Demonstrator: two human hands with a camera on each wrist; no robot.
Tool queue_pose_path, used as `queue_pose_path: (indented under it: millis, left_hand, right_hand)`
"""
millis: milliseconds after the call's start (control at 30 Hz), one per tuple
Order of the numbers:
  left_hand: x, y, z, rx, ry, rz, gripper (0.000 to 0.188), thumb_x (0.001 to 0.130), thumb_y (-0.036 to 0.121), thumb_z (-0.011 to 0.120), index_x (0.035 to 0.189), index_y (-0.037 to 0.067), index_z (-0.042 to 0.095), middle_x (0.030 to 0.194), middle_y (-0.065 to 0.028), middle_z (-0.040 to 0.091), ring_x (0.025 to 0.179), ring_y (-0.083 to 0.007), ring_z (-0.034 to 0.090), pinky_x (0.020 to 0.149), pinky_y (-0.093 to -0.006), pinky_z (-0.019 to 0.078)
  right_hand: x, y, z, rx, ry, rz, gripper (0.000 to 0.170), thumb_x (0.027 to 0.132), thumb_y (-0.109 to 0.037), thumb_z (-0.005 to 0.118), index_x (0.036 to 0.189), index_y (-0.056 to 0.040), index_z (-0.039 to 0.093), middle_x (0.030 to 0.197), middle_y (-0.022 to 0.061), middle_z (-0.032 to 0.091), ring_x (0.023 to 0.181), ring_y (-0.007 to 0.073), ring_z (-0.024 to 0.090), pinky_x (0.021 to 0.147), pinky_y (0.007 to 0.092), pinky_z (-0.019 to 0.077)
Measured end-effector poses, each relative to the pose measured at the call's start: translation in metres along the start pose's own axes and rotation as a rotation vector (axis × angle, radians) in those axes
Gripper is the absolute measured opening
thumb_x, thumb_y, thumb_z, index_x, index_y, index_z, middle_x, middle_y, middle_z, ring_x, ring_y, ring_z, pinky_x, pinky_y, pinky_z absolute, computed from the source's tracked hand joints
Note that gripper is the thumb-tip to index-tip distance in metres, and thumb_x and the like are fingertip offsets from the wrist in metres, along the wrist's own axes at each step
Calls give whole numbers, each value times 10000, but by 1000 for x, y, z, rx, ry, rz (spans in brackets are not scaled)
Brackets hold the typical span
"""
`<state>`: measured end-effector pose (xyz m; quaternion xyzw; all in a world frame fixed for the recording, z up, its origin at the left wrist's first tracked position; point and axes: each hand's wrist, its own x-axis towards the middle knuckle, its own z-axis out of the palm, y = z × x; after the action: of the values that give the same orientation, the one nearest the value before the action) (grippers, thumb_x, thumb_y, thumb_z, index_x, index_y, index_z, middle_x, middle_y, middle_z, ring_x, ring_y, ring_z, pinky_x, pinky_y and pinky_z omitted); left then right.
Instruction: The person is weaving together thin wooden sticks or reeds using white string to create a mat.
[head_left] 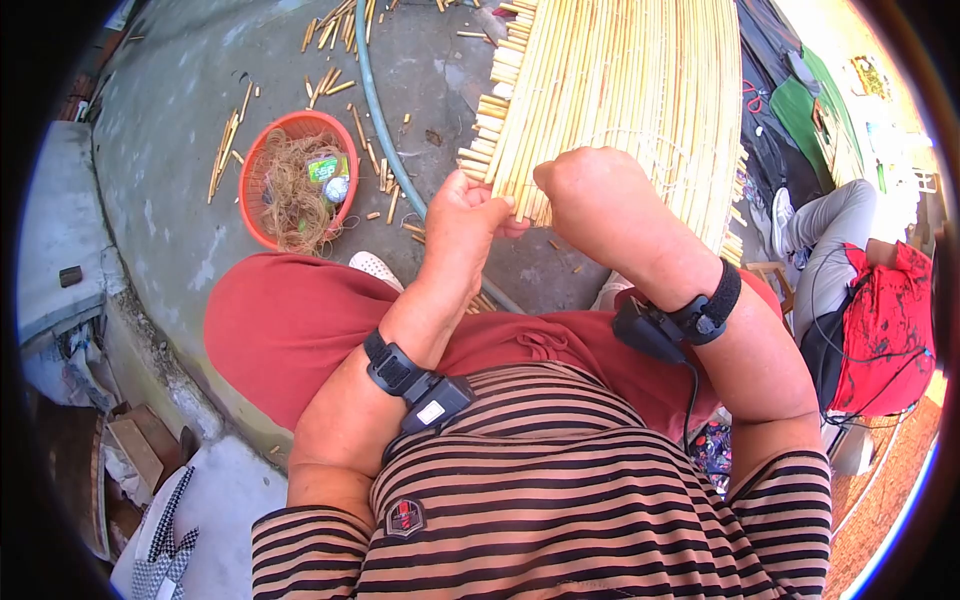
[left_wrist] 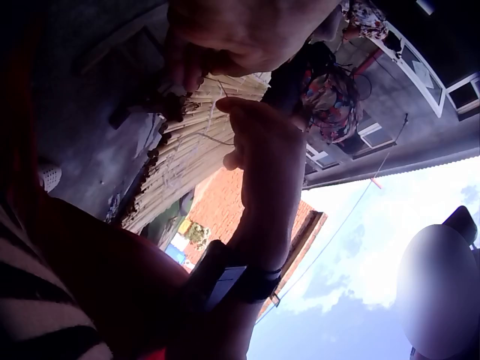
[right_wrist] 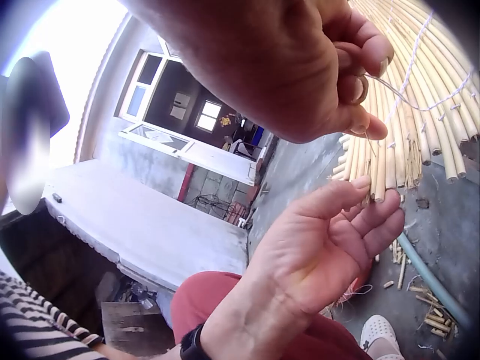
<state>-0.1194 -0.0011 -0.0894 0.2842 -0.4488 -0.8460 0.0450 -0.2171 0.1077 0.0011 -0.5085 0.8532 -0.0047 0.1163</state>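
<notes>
A mat of pale reed sticks (head_left: pixel 640 110) bound with white string slopes away from the person's knees. The left hand (head_left: pixel 462 215) pinches the end of a stick at the mat's near left corner; in the right wrist view this left hand (right_wrist: pixel 322 232) is palm up, thumb on the stick. Just above it the right hand (head_left: pixel 600 190), fingers curled, pinches a thin string. In the right wrist view the white string (right_wrist: pixel 420 107) runs from the fingers of the right hand (right_wrist: pixel 322 82) across the sticks. The left wrist view shows the right hand (left_wrist: pixel 262 135) with string at its fingertips.
An orange basket (head_left: pixel 243 190) holding tangled brown fibre stands on the concrete floor at left. A blue-green hose (head_left: pixel 372 100) curves between basket and mat. Cut stick pieces (head_left: pixel 228 145) lie scattered around. At right sits another person in grey trousers (head_left: pixel 835 215), beside a red cloth (head_left: pixel 885 340).
</notes>
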Motion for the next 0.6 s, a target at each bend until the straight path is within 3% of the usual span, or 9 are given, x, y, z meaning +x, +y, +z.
queue_pose_path:
  millis: [67, 233, 333, 600]
  left_hand:
    - [2, -1, -2, 30, -6, 8, 226, 846, -15, 544, 1061, -4, 473, 927, -114, 648, 701, -166, 647, 644, -296, 556]
    - [-1, 2, 5, -35, 44, -2, 221, 819, -46, 529, 1024, -12, 454, 919, -129, 647, 636, -162, 634, 579, -264, 523]
    - [0, 2, 5, -39, 38, -3, 220, 820, -42, 531, 1024, -10, 455, 918, -128, 647, 639, -162, 634, 586, -264, 521]
    - [1, 3, 3, -33, 28, -16, 216, 830, -31, 534, 1031, -8, 459, 912, -116, 647, 655, -164, 636, 607, -274, 522]
  right_hand:
    - [-1, 5, 1, 22, 20, 4, 67, 712, -98, 608, 719, -34, 627, 642, 183, 615, 643, 353, 632, 609, 440, 507]
    - [-2, 11, 2, 61, 79, -11, 65, 741, -110, 587, 733, -58, 626, 612, 176, 601, 622, 360, 621, 592, 442, 502]
    - [3, 6, -1, 11, 3, 40, 119, 709, -112, 604, 739, -40, 695, 698, 178, 659, 688, 325, 672, 619, 411, 537]
    - [7, -6, -9, -140, -50, 24, 97, 709, -125, 637, 737, -66, 709, 720, 133, 682, 690, 269, 687, 611, 371, 544]
